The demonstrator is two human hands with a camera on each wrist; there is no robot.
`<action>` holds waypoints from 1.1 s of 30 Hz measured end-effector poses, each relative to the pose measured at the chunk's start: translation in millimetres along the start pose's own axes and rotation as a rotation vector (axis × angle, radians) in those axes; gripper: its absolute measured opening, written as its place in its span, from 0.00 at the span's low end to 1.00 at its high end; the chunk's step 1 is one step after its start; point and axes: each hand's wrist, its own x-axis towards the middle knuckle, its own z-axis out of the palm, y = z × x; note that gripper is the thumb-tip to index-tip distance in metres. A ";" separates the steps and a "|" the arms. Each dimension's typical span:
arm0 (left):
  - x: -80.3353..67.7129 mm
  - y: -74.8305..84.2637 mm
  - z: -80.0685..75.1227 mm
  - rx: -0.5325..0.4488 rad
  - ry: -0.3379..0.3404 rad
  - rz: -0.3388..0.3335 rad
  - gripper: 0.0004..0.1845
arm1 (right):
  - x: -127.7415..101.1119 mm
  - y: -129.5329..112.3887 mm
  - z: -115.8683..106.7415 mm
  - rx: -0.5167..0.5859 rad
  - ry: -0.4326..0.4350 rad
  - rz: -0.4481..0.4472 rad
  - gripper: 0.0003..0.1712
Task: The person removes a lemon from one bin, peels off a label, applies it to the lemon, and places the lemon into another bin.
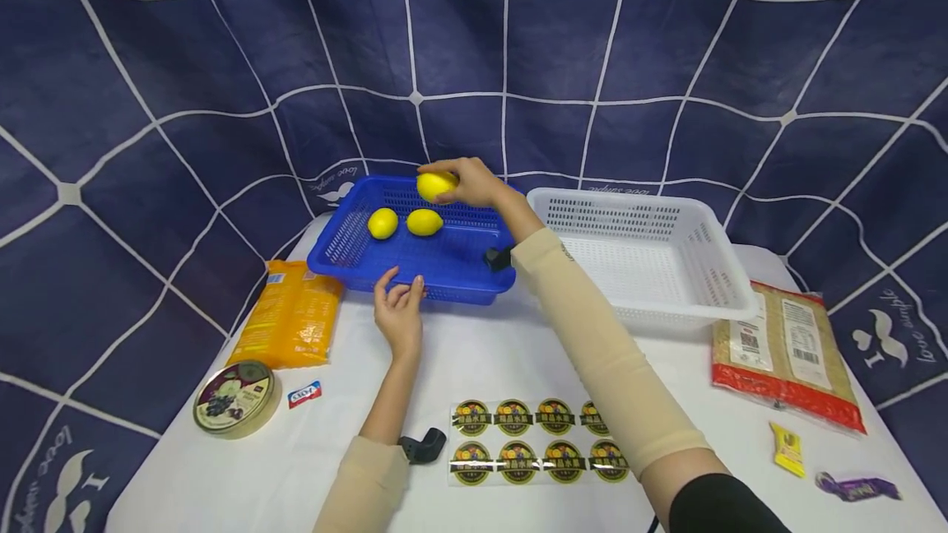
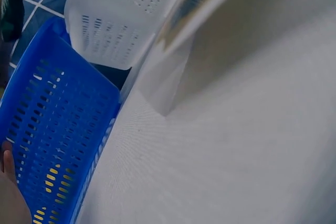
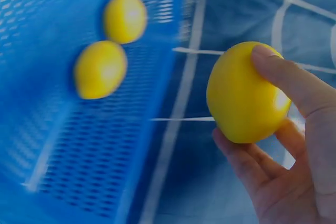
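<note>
My right hand (image 1: 474,182) holds a yellow lemon (image 1: 435,187) over the far rim of the blue basket (image 1: 452,272). In the right wrist view the thumb and fingers grip this lemon (image 3: 244,95) from opposite sides. Inside the basket lie two more lemons, a left one (image 1: 382,224) and a right one (image 1: 425,222), close together near the back left. My left hand (image 1: 400,319) is at the basket's front wall, its fingers loosely bent near the rim. Its fingertips (image 2: 7,153) show against the wall in the left wrist view; whether they press it I cannot tell.
A white basket (image 1: 729,290) stands right of the blue one. Left are an orange packet (image 1: 296,319), a round tin (image 1: 237,401) and a small red-blue wrapper (image 1: 304,394). A sticker sheet (image 1: 492,441) lies in front. Right are a grain bag (image 1: 785,352), yellow sweet (image 1: 787,449) and purple sweet (image 1: 857,487).
</note>
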 end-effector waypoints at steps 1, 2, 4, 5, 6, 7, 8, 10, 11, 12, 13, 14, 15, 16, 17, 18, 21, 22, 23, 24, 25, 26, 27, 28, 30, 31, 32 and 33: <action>-0.8 2.1 0.5 -0.001 -0.007 -0.001 0.27 | -2.0 -7.0 -5.8 -0.003 0.023 -0.035 0.30; -1.4 4.5 1.0 -0.004 -0.011 -0.002 0.27 | -4.3 -14.1 -11.2 -0.002 0.044 -0.067 0.31; -1.7 9.7 0.9 -0.006 -0.019 0.001 0.26 | -9.2 -30.0 -20.5 0.004 0.082 -0.137 0.31; -1.4 12.5 0.5 -0.007 -0.021 0.003 0.26 | -12.0 -38.3 -24.6 0.004 0.097 -0.166 0.30; -1.0 15.2 -0.1 0.000 -0.020 0.004 0.26 | -15.5 -46.7 -28.3 0.003 0.112 -0.191 0.30; -0.3 15.9 -0.8 0.005 -0.020 0.003 0.26 | -19.7 -54.8 -31.7 0.005 0.122 -0.210 0.30; 0.3 17.1 -1.6 0.011 -0.020 0.003 0.27 | -24.6 -62.7 -35.0 0.010 0.129 -0.220 0.31; 1.2 18.7 -3.1 0.025 -0.019 0.006 0.27 | -36.4 -76.9 -40.8 0.010 0.144 -0.246 0.30; 1.7 19.3 -3.7 0.030 -0.020 0.008 0.27 | -42.9 -83.0 -43.5 0.013 0.149 -0.263 0.31; 2.2 19.6 -4.5 0.034 -0.018 0.010 0.27 | -49.9 -88.1 -45.8 0.008 0.159 -0.281 0.30; 2.7 19.6 -5.2 0.036 -0.017 0.011 0.27 | -57.2 -92.6 -48.1 0.000 0.167 -0.300 0.30; 3.2 19.5 -5.8 0.038 -0.017 0.009 0.27 | -65.2 -96.9 -50.5 -0.012 0.179 -0.316 0.30; 3.8 19.4 -6.3 0.036 -0.017 0.007 0.27 | -73.2 -100.2 -52.5 -0.030 0.193 -0.338 0.30; 4.5 19.1 -6.8 0.034 -0.016 0.005 0.27 | -81.5 -103.0 -54.5 -0.046 0.208 -0.354 0.30; 5.3 18.9 -7.1 0.028 -0.018 0.001 0.26 | -90.5 -105.6 -56.5 -0.058 0.215 -0.359 0.30; 6.0 18.4 -7.4 0.021 -0.019 -0.002 0.25 | -99.6 -107.5 -58.1 -0.074 0.227 -0.365 0.30; 6.3 17.1 -7.8 0.002 -0.020 -0.004 0.25 | -128.9 -108.2 -58.8 -0.110 0.253 -0.369 0.30; 6.5 16.8 -7.5 -0.001 -0.020 -0.003 0.25 | -138.9 -107.0 -57.9 -0.116 0.260 -0.369 0.30; 6.6 16.9 -7.2 -0.004 -0.021 -0.001 0.25 | -148.8 -104.8 -56.3 -0.123 0.267 -0.368 0.30; 7.0 16.9 -6.6 -0.002 -0.020 0.001 0.26 | -158.2 -101.6 -53.7 -0.124 0.274 -0.369 0.30; 7.3 17.3 -6.0 -0.001 -0.019 0.004 0.26 | -167.9 -97.6 -50.3 -0.126 0.276 -0.361 0.30; 7.7 17.3 -5.4 0.002 -0.019 0.003 0.26 | -177.5 -93.5 -46.0 -0.129 0.273 -0.350 0.30; 8.0 17.3 -5.0 0.005 -0.018 0.007 0.26 | -186.8 -88.6 -41.1 -0.128 0.266 -0.339 0.29; 8.3 17.3 -4.6 0.007 -0.017 0.008 0.26 | -195.8 -83.4 -35.5 -0.125 0.253 -0.327 0.29; 8.9 16.7 -4.3 0.011 -0.014 0.010 0.26 | -212.5 -73.0 -23.2 -0.108 0.208 -0.287 0.29; 8.8 16.1 -4.5 0.014 -0.012 0.010 0.26 | -220.4 -67.9 -16.7 -0.101 0.182 -0.261 0.29; 8.8 15.4 -4.7 0.018 -0.010 0.009 0.27 | -227.9 -62.7 -10.0 -0.087 0.157 -0.235 0.29; 9.0 15.0 -4.6 0.019 -0.009 0.009 0.27 | -234.7 -57.9 -3.7 -0.076 0.134 -0.205 0.30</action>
